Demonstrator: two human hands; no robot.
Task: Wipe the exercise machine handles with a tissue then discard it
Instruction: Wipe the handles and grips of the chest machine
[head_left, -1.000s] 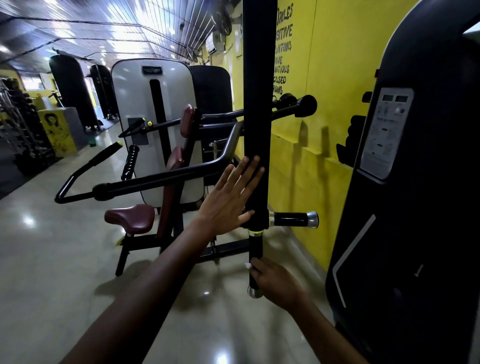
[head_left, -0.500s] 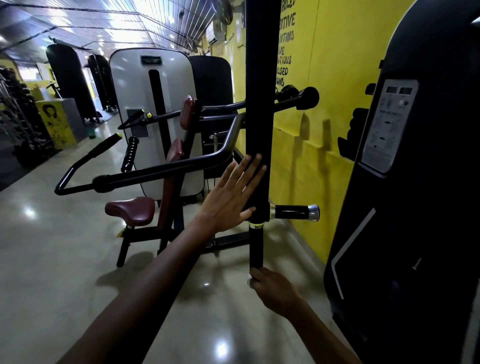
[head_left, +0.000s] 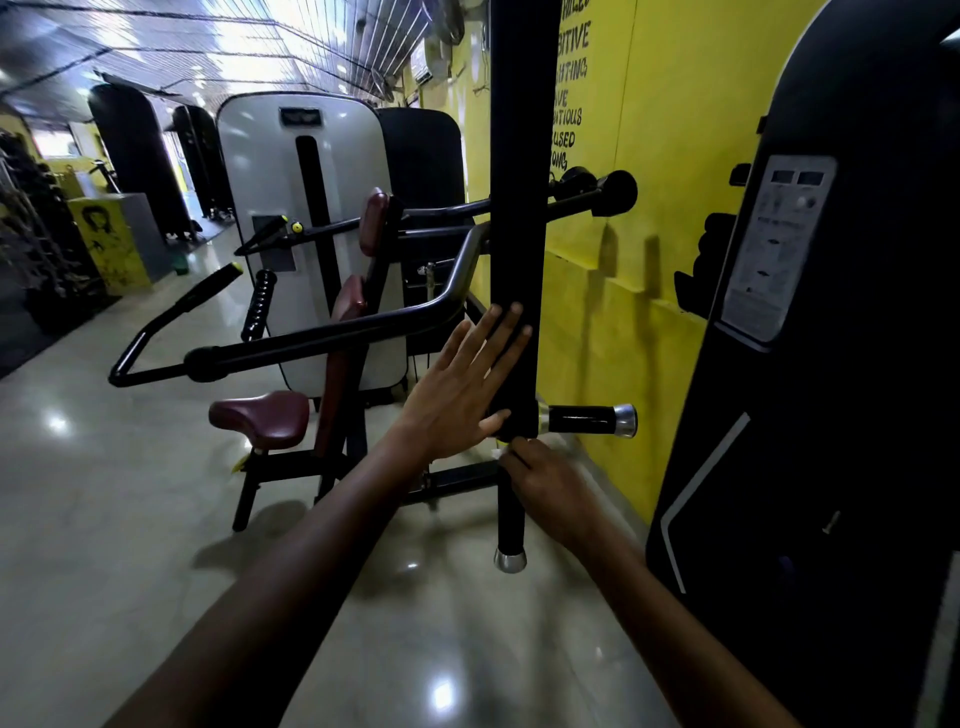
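yellow-walled gym (head_left: 675, 156) — left hand (head_left: 457, 395) flat on upright bar (head_left: 517, 234), right hand (head_left: 545, 480) pinching tissue (head_left: 497, 453) around handle (head_left: 510, 514)

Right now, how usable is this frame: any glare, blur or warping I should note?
Head view: ceiling lights blow out and glare off the glossy floor; the right hand and tissue are motion-blurred; wide-angle warping bends the edges; the black post and the right-side machine lose detail in shadow.

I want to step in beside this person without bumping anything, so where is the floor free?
Free: the glossy floor left of the maroon padded seat. Crowded: the black upright bar, where the left hand presses and the right hand grips the lower handle, close to the yellow wall.
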